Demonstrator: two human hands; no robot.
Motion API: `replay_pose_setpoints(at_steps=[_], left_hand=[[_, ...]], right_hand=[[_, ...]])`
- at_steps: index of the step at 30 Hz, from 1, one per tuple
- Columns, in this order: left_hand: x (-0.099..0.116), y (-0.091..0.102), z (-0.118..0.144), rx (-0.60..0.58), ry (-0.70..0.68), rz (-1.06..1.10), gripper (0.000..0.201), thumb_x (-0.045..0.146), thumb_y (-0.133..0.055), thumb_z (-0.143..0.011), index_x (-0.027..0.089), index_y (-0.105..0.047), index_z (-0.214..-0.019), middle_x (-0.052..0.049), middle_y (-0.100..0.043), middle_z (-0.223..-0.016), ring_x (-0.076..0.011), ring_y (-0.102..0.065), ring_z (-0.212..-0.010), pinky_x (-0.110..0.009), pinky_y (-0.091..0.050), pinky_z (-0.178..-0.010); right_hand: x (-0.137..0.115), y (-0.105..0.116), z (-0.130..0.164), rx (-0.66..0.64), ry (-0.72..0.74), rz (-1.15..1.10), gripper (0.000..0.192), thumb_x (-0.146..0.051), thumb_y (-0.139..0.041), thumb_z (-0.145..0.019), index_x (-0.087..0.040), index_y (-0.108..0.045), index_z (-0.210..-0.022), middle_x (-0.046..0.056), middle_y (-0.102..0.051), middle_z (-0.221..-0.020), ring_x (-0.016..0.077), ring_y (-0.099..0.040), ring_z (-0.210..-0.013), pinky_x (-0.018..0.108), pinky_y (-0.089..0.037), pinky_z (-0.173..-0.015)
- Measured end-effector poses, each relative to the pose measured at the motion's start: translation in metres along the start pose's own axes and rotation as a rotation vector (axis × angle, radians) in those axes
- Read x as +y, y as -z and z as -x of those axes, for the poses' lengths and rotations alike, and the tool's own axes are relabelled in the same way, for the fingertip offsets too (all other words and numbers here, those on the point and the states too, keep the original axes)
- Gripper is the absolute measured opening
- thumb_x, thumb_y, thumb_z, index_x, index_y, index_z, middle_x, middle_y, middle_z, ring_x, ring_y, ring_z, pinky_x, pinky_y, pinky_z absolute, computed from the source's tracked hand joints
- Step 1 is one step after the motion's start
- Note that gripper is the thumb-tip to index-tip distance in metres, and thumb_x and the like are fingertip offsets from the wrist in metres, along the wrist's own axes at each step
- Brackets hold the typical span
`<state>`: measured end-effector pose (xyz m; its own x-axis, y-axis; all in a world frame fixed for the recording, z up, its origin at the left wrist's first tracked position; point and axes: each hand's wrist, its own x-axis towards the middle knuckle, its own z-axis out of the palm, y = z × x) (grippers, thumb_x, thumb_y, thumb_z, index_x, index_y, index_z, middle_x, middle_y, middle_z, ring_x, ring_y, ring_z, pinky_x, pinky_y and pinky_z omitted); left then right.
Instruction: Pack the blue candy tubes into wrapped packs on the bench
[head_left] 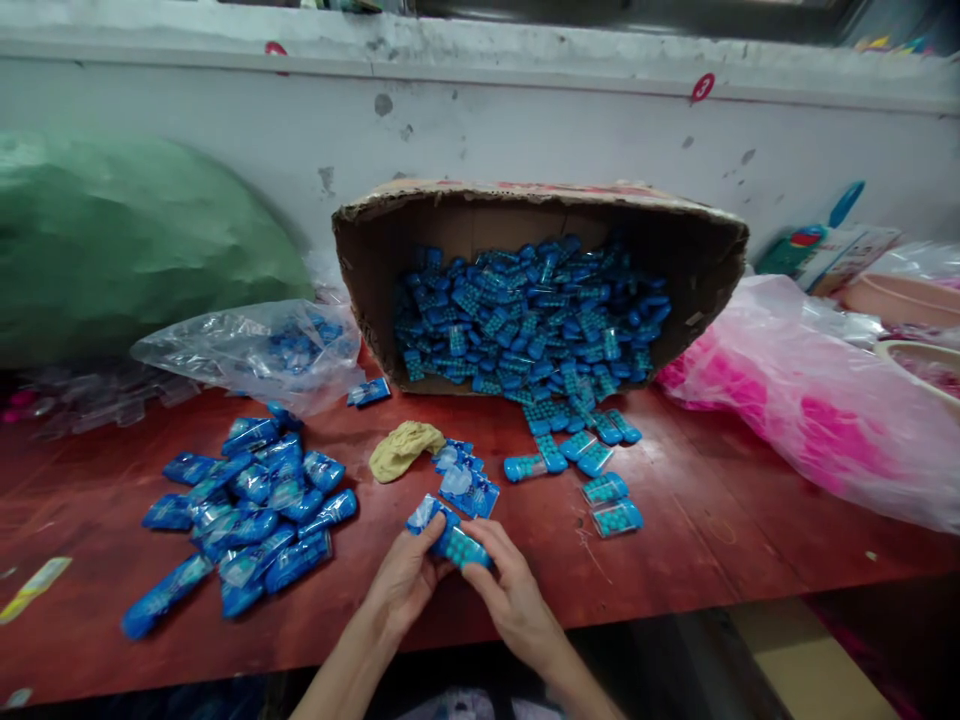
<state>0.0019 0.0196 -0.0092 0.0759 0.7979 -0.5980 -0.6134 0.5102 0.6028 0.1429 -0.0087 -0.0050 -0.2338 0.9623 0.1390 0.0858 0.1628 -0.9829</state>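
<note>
Near the table's front edge, my left hand [405, 582] is closed on a small blue printed wrapper [426, 513], thumb on top. My right hand [516, 592] grips a small clear-and-blue pack of teal balls [466, 548] between thumb and fingers. The pack's left end meets the wrapper; whether it is inside cannot be made out. Just beyond my hands, several flat blue printed wrappers [471, 488] lie fanned beside a crumpled yellowish cloth-like piece [405, 450]. Several loose ball packs [618, 517] lie to the right. At left is a pile of blue wrapped packs [259, 522].
An open cardboard box [540, 200] on its side spills many ball packs onto the red table [697, 540]. A clear bag [217, 345] with blue pieces and a big green sack [142, 250] stand left. A pink-filled plastic bag [817, 410] and tubs [911, 300] are right.
</note>
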Motion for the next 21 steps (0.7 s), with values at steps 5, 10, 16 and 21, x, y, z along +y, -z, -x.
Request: replay_pose_setpoints(at_steps=[5,10,16,21], left_hand=[[0.004,-0.003,0.003,-0.021,-0.043,-0.043,0.017,0.022,-0.071,-0.063,0.014,-0.06,-0.072,-0.002,-0.067,-0.065,-0.0139,-0.062,-0.057,-0.026,-0.052,-0.055],[-0.001,-0.011,0.01,-0.078,-0.077,-0.067,0.018,0.02,-0.071,-0.062,0.013,-0.061,-0.075,-0.003,-0.068,-0.069,-0.0143,-0.063,-0.06,-0.026,-0.052,-0.058],[-0.006,-0.015,0.012,-0.061,0.036,0.038,0.007,0.013,-0.061,-0.072,0.011,-0.063,-0.078,-0.007,-0.069,-0.074,-0.0166,-0.064,-0.068,-0.027,-0.052,-0.064],[-0.008,-0.016,0.013,-0.075,0.081,0.132,0.009,0.015,-0.056,-0.077,0.011,-0.064,-0.078,-0.007,-0.07,-0.074,-0.0151,-0.065,-0.069,-0.025,-0.051,-0.067]], right_hand=[[-0.003,0.009,0.0,-0.049,-0.224,-0.256,0.028,-0.021,-0.049,-0.082,-0.022,-0.056,-0.109,0.004,-0.06,-0.1,0.0164,-0.059,-0.079,0.026,-0.051,-0.063],[0.006,-0.002,0.001,0.191,-0.061,-0.06,0.02,-0.021,-0.051,-0.081,-0.02,-0.06,-0.098,0.005,-0.061,-0.097,0.0177,-0.057,-0.09,0.029,-0.046,-0.08],[0.013,-0.011,0.002,0.268,-0.146,-0.149,0.014,-0.024,-0.055,-0.079,-0.019,-0.059,-0.091,0.004,-0.062,-0.086,0.0169,-0.059,-0.076,0.027,-0.049,-0.066],[0.011,-0.009,0.0,0.344,-0.014,-0.041,0.02,-0.019,-0.059,-0.074,-0.022,-0.06,-0.094,0.003,-0.06,-0.089,0.0184,-0.056,-0.087,0.03,-0.045,-0.08]])
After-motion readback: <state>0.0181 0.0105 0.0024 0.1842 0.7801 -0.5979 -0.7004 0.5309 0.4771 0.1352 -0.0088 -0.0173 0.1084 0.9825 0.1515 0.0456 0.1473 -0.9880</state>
